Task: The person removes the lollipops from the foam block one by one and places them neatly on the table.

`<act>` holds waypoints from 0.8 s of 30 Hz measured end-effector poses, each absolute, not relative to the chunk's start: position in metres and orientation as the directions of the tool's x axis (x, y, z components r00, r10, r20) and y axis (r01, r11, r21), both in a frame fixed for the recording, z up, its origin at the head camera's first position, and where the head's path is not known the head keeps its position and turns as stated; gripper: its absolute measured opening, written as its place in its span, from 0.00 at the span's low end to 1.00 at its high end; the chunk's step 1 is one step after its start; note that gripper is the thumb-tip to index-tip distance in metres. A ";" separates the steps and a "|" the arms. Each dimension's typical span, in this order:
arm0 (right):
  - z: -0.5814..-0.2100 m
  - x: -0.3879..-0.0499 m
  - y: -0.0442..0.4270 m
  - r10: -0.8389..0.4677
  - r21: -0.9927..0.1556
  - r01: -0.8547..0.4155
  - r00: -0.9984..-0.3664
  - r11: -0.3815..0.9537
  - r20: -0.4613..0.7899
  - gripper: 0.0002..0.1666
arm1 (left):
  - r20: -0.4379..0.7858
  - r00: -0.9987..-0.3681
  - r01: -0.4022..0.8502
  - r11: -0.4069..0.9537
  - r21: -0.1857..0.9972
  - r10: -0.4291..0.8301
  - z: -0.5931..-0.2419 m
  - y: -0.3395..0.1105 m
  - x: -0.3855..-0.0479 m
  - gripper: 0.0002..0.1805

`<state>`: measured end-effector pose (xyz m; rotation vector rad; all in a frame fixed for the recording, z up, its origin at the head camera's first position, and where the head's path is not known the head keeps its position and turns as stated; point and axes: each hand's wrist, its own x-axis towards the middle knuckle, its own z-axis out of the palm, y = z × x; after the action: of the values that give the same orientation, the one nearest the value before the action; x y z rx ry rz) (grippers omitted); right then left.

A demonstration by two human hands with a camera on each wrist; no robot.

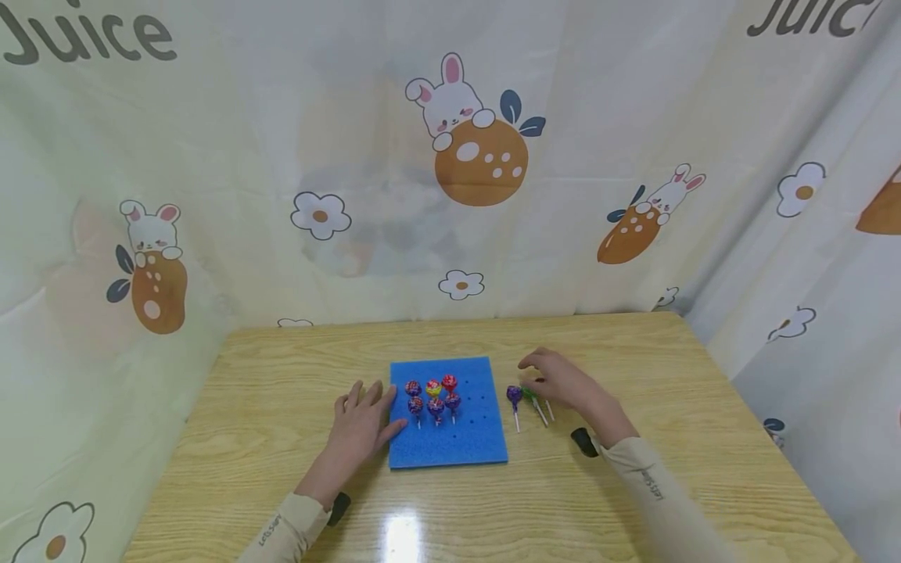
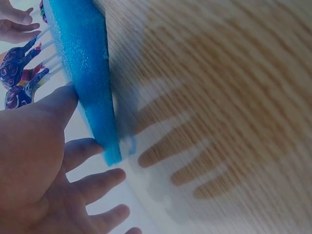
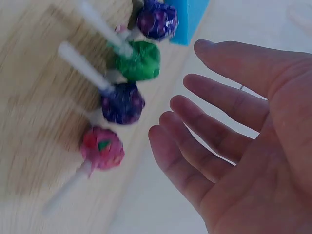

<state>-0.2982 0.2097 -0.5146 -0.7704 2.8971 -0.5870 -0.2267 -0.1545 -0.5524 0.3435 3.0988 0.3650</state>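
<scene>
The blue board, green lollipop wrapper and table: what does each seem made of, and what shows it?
Blue board: probably foam, matte; its edge looks grainy in the left wrist view. Green lollipop wrapper: perhaps thin plastic or foil, somewhat shiny, judging by its folds. Table: wood or wood-look laminate, glossy; grain lines and a bright reflection show.

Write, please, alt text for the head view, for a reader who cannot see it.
A person's left hand touches the left edge of a blue foam board where six wrapped lollipops stand, while the right hand hovers by loose lollipops to the board's right. They are on a wooden table, before a rabbit-printed backdrop.
</scene>
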 end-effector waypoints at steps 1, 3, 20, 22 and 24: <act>-0.515 -0.298 0.208 -0.493 -0.388 -0.459 -0.870 0.799 0.014 0.20 | 0.020 -0.976 0.215 0.949 0.229 0.216 -0.552 -0.155 -0.227 0.35; -0.514 -0.297 0.204 -0.489 -0.393 -0.453 -0.872 0.800 0.009 0.20 | 0.018 -0.976 0.215 0.950 0.227 0.217 -0.552 -0.155 -0.229 0.36; -0.518 -0.293 0.177 -0.502 -0.379 -0.487 -0.862 0.787 0.066 0.19 | 0.039 -0.975 0.222 0.946 0.236 0.219 -0.547 -0.152 -0.231 0.35; -0.519 -0.291 0.173 -0.499 -0.377 -0.481 -0.865 0.792 0.055 0.20 | 0.037 -0.976 0.219 0.947 0.236 0.217 -0.547 -0.153 -0.229 0.35; -0.520 -0.288 0.170 -0.503 -0.382 -0.482 -0.863 0.789 0.049 0.21 | 0.037 -0.976 0.218 0.946 0.240 0.215 -0.549 -0.154 -0.227 0.35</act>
<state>-0.2882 0.1699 -0.5199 -0.8044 2.9192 -0.5999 -0.2274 -0.1535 -0.5486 0.3455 3.1093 0.3848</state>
